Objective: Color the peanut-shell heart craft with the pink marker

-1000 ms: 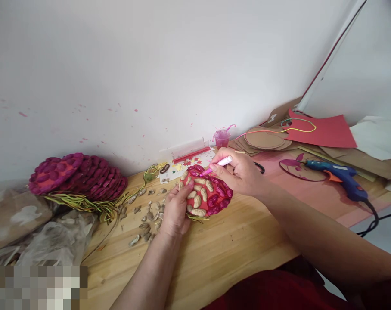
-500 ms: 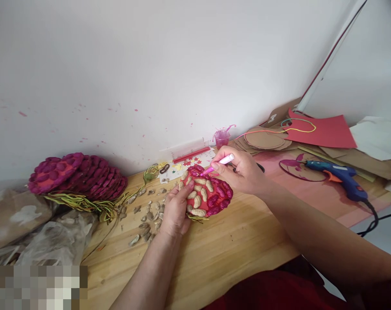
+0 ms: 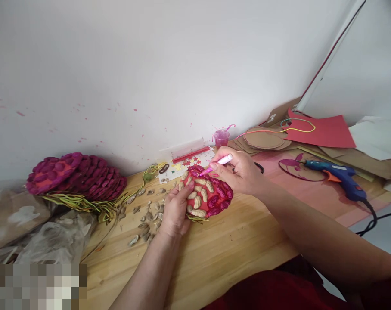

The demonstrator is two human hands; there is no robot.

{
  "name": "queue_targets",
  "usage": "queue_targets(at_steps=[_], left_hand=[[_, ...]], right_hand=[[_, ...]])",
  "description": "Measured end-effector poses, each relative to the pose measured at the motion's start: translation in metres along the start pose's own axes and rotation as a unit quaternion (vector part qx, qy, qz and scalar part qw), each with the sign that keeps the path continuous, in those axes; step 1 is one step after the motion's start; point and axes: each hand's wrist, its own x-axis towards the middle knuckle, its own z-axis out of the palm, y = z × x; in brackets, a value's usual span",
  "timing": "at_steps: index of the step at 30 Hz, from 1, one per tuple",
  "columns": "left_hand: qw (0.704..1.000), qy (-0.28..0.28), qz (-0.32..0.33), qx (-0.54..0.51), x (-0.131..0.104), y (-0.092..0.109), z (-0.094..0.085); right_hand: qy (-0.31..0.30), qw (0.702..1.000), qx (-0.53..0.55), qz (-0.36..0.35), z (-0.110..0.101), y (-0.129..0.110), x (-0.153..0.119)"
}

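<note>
A round red disc [image 3: 219,189] covered with peanut shells is held above the wooden table by my left hand [image 3: 176,207], its thumb on the disc's left part. Shells on the right and top of the disc are magenta; those on the left and in the middle are plain tan. My right hand [image 3: 239,170] is closed around a white and pink marker [image 3: 224,159]. The marker's pink tip is at the shells near the disc's top edge. Green and yellow strings show under the disc.
Magenta discs [image 3: 88,172] are stacked at the left, near plastic bags [image 3: 50,239]. Loose peanut shells [image 3: 145,226] lie left of my left hand. Behind stands a pink-stained cup [image 3: 221,138]. At the right are a blue glue gun [image 3: 342,174], red paper [image 3: 324,133] and cardboard pieces [image 3: 266,138].
The marker tip has shifted slightly left along the shells at the disc's top. My left hand and the disc have hardly moved.
</note>
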Motion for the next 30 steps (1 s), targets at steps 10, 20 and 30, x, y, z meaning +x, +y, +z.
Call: queue_targets(at_steps=[10,20,30], left_hand=[[1.000,0.011,0.017,0.012,0.0006,-0.0015,0.0013],[1.000,0.018,0.019,0.016,0.0015,-0.0031,-0.0005],[1.000,0.013,0.016,0.010,0.0038,-0.0046,-0.0030]], right_hand=[[-0.004,1.000,0.019,-0.014,0.0014,0.0002,-0.0017],[-0.001,0.999,-0.024,-0.033,-0.0009,-0.0006,-0.0011],[0.010,0.994,-0.060,-0.093,0.0019,0.0001,-0.0014]])
